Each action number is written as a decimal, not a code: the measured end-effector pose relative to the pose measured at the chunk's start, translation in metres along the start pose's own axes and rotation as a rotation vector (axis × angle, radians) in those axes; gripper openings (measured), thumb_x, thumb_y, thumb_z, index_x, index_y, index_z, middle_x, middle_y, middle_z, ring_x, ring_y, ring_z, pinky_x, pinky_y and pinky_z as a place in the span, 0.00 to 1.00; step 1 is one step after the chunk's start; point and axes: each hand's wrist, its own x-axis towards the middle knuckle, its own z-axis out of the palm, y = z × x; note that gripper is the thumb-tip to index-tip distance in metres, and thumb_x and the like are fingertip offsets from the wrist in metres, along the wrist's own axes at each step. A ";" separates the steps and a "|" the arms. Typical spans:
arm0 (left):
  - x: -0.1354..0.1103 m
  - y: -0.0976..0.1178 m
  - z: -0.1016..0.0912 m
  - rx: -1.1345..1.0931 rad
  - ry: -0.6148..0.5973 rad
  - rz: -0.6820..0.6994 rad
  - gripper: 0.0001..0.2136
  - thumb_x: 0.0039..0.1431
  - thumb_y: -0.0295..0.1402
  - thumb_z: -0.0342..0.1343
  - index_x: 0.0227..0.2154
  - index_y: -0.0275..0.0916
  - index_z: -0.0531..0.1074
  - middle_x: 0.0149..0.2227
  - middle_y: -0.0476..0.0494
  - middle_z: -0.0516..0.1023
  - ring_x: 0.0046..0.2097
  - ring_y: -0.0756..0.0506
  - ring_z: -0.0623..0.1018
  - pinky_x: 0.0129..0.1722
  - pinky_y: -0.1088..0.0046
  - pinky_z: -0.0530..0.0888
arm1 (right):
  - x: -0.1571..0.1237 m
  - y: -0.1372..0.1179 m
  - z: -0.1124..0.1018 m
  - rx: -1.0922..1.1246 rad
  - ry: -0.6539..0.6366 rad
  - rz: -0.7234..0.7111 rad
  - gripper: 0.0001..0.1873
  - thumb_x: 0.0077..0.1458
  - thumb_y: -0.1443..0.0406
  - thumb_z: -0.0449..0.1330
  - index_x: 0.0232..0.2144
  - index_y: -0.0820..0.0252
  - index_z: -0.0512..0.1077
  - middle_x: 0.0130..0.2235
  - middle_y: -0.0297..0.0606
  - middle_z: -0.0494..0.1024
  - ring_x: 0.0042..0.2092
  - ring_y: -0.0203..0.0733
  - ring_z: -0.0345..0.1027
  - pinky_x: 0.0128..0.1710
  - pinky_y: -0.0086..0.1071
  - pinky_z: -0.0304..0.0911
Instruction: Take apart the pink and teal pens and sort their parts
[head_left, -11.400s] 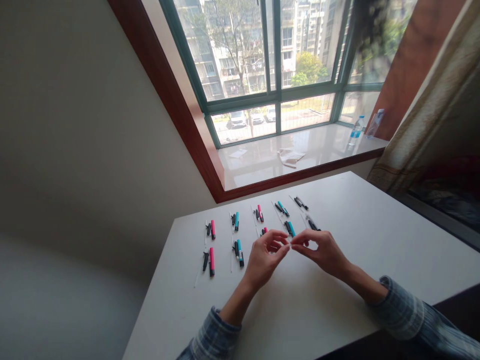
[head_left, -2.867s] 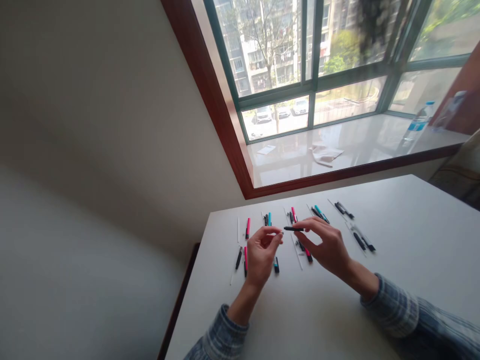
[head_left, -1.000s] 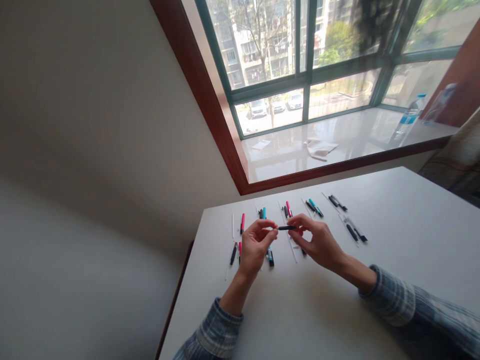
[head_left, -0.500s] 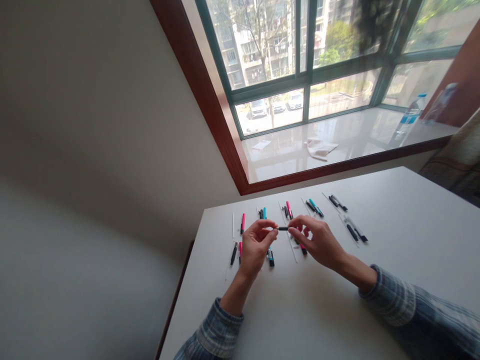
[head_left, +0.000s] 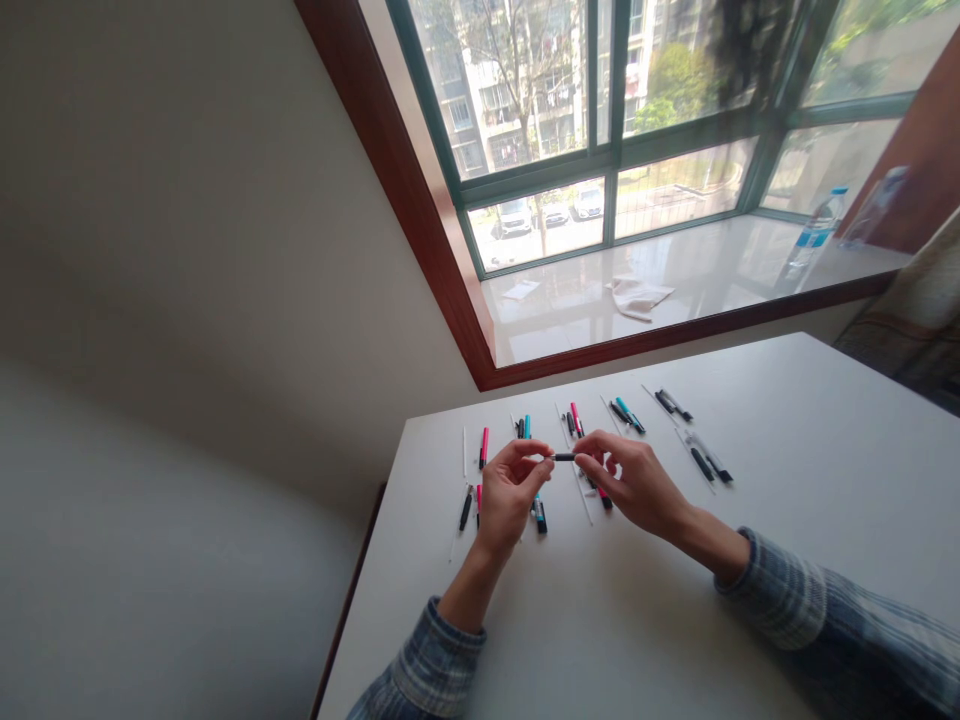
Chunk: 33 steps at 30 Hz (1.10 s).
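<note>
My left hand and my right hand meet above the white table, pinching a slim black pen part between their fingertips. Its ends are hidden by my fingers. Below my hands lie a teal-and-black marker and a pink-and-black marker. Further back are a pink marker and a teal marker. Thin white sticks and black pen parts lie in loose rows on both sides. Another black set lies to the right of my right hand.
The white table has a dark edge on its left side. Beyond it runs a glossy window sill holding a crumpled white cloth and a plastic water bottle. A curtain hangs at the right.
My hands have drawn closer together around the black pen part, and less of it shows between them. The view has shifted only slightly.
</note>
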 end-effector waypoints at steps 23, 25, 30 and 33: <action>-0.001 -0.004 -0.002 -0.022 -0.006 0.001 0.11 0.53 0.35 0.70 0.38 0.38 0.79 0.36 0.46 0.81 0.32 0.50 0.78 0.36 0.74 0.76 | -0.002 -0.003 0.001 -0.035 -0.065 0.037 0.24 0.72 0.56 0.51 0.25 0.58 0.69 0.25 0.33 0.73 0.27 0.38 0.65 0.31 0.32 0.56; -0.001 -0.004 -0.002 -0.028 -0.008 0.001 0.11 0.53 0.35 0.71 0.38 0.37 0.79 0.35 0.46 0.81 0.32 0.51 0.78 0.36 0.74 0.76 | -0.003 -0.002 0.002 -0.024 -0.073 0.048 0.25 0.72 0.55 0.51 0.24 0.58 0.68 0.24 0.33 0.74 0.26 0.37 0.65 0.30 0.31 0.55; -0.002 -0.004 -0.002 -0.026 -0.007 0.004 0.12 0.53 0.36 0.71 0.38 0.37 0.79 0.35 0.46 0.81 0.32 0.51 0.77 0.36 0.74 0.76 | -0.003 -0.001 0.004 -0.009 -0.089 0.089 0.27 0.73 0.53 0.49 0.24 0.58 0.69 0.23 0.33 0.74 0.25 0.36 0.66 0.31 0.30 0.56; -0.004 -0.003 -0.002 -0.023 -0.013 0.003 0.12 0.54 0.36 0.70 0.38 0.37 0.78 0.35 0.46 0.80 0.33 0.51 0.78 0.37 0.74 0.76 | -0.004 -0.001 0.004 0.009 -0.090 0.108 0.28 0.73 0.52 0.49 0.24 0.58 0.70 0.22 0.32 0.74 0.25 0.36 0.66 0.31 0.30 0.56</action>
